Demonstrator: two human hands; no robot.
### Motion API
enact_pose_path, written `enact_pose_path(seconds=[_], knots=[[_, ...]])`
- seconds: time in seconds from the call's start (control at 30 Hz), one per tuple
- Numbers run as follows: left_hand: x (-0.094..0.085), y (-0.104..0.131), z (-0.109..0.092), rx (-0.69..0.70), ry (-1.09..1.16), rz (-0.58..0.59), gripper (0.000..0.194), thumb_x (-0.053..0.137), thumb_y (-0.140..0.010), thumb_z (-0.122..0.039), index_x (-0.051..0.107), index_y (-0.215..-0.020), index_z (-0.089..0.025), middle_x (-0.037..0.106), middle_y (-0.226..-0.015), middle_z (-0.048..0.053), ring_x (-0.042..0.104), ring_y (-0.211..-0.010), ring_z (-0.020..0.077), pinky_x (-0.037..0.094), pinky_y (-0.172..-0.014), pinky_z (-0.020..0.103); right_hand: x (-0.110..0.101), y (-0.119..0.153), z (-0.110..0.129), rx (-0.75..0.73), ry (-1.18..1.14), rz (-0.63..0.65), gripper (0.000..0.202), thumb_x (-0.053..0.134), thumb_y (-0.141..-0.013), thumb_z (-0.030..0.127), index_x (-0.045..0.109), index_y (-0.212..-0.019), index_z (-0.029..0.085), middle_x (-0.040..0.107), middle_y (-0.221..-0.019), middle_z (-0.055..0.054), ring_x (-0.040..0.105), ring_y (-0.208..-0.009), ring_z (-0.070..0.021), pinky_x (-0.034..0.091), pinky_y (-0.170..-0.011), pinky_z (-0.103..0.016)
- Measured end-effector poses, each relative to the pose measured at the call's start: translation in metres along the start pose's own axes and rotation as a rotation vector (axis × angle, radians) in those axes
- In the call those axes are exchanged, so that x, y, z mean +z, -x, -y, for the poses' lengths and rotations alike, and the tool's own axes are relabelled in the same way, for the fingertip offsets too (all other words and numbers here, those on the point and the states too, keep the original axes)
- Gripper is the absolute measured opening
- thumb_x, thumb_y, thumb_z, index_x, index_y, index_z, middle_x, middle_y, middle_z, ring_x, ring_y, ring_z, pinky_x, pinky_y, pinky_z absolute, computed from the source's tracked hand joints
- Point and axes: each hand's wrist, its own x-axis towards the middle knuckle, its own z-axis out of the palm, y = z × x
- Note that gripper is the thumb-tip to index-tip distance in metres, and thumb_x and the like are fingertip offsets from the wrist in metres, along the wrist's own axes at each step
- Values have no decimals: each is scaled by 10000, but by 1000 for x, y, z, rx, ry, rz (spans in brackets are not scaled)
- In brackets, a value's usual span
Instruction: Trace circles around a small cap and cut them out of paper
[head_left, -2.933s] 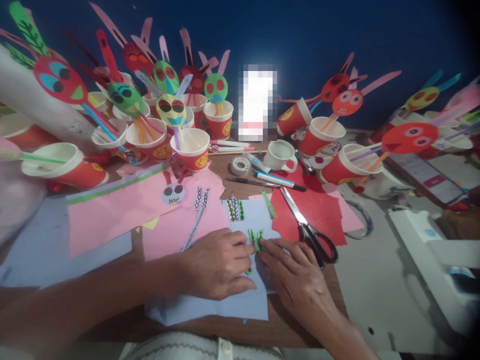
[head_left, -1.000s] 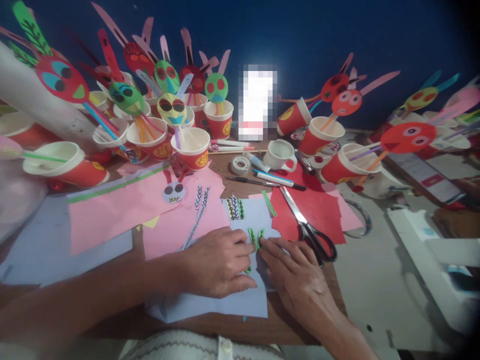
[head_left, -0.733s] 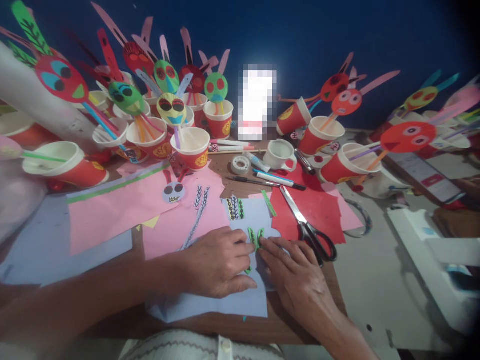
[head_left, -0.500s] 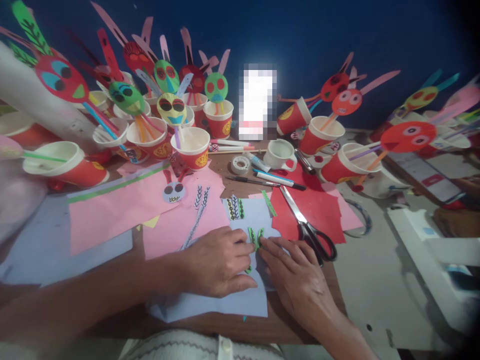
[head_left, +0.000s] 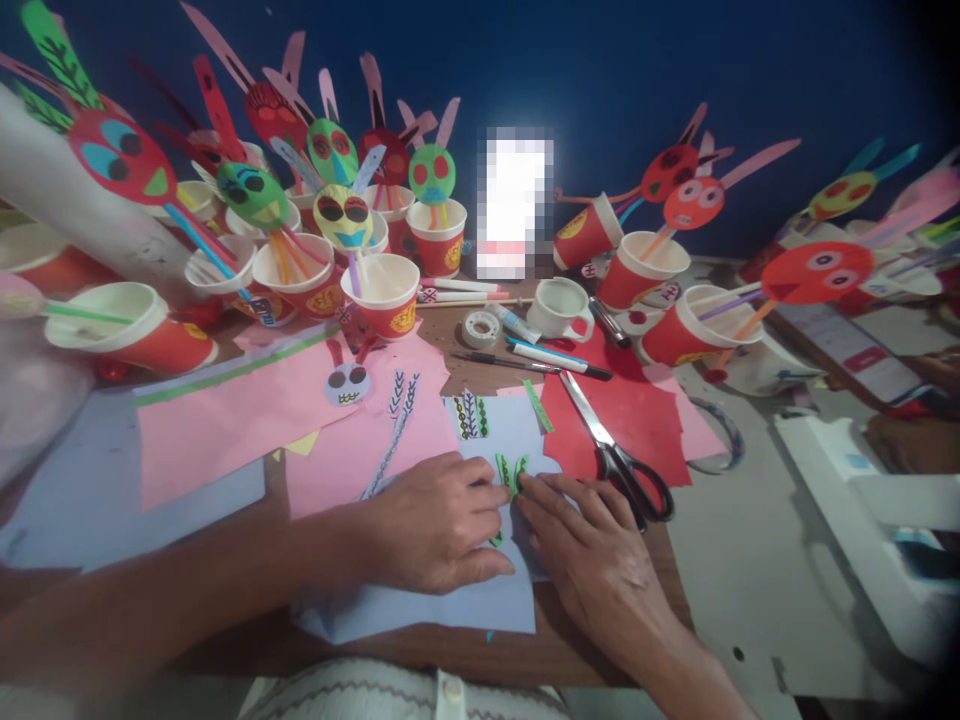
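Note:
My left hand [head_left: 442, 525] rests on a sheet of pale blue paper [head_left: 442, 615], its thumb apart and its fingertips on a small green patterned paper strip [head_left: 503, 469]. Opposite it, my right hand [head_left: 589, 540] lies with fingers stretched out flat. Its index fingertip touches a second green strip [head_left: 521, 466]. Both strips stand almost side by side on the blue paper, partly covered by the fingers. Just above them lie a few short patterned strips [head_left: 471, 415]. Black-handled scissors [head_left: 611, 450] lie beyond my right hand, on red paper [head_left: 645, 400].
Pink sheets [head_left: 225, 425] and a pale blue paper face [head_left: 347, 384] lie left. Behind are a tape roll [head_left: 481, 329], pens [head_left: 559, 358] and a white mug [head_left: 559, 310]. Red paper cups [head_left: 382, 300] holding paper-face puppets line the back. A phone [head_left: 855, 355] lies right.

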Motion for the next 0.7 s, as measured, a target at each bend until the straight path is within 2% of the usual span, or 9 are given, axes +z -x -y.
enact_pose_path(seconds=[0.2, 0.4, 0.6, 0.7], knots=[[0, 0, 0, -5, 0, 6, 367, 406, -909, -399, 629, -766, -146, 652, -911, 109, 497, -883, 226, 438, -775, 360, -6, 1, 0, -10, -47, 53, 244, 457, -889, 157, 620, -1065, 194, 642, -1204, -39, 550, -1099, -230, 307, -943, -428], [0, -1, -1, 6, 5, -10, 365, 416, -905, -397, 615, -739, -140, 644, -858, 105, 501, -843, 219, 443, -750, 351, -9, 5, -2, -17, -55, 147, 222, 521, -873, 336, 620, -1032, 217, 571, -1296, -54, 480, -1194, -257, 275, -992, -461], [0, -2, -1, 10, 5, -25, 352, 418, -906, -388, 610, -739, -144, 644, -856, 106, 498, -858, 221, 441, -757, 350, -10, 4, -2, -18, -54, 137, 240, 524, -876, 363, 624, -1045, 225, 580, -1288, -35, 501, -1173, -248, 270, -989, -446], [1, -1, 0, -1, 11, -7, 366, 406, -909, -396, 614, -750, -141, 644, -872, 103, 498, -853, 220, 437, -757, 352, -10, 4, -3, -25, -34, 129, 293, 521, -881, 368, 603, -1121, 223, 585, -1282, -30, 513, -1154, -244, 262, -990, -436]])
